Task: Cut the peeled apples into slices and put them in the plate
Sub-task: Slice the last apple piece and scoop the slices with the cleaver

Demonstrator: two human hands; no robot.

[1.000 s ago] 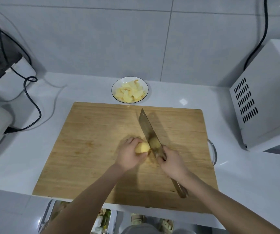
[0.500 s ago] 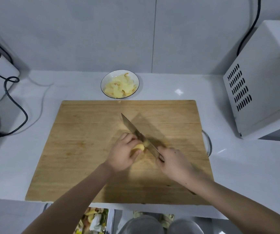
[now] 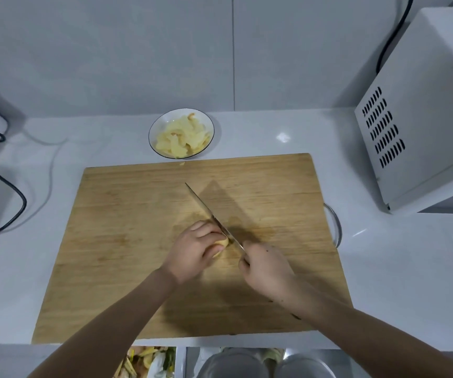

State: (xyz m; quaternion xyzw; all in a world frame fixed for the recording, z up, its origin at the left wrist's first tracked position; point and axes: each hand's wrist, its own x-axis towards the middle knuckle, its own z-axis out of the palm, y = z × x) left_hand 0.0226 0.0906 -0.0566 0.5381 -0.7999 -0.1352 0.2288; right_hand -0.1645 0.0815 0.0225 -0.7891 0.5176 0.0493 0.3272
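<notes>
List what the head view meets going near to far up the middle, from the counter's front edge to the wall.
Cutting board near edge → left hand holding the apple piece, beside the right hand gripping the knife → bare board → plate of apple slices → wall.

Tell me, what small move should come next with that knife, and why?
Probably press the knife straight down through the apple. The left hand pins the apple on the board, and the right hand has the blade against its exposed side, so a slice looks lined up. The plate already holds slices.
</notes>
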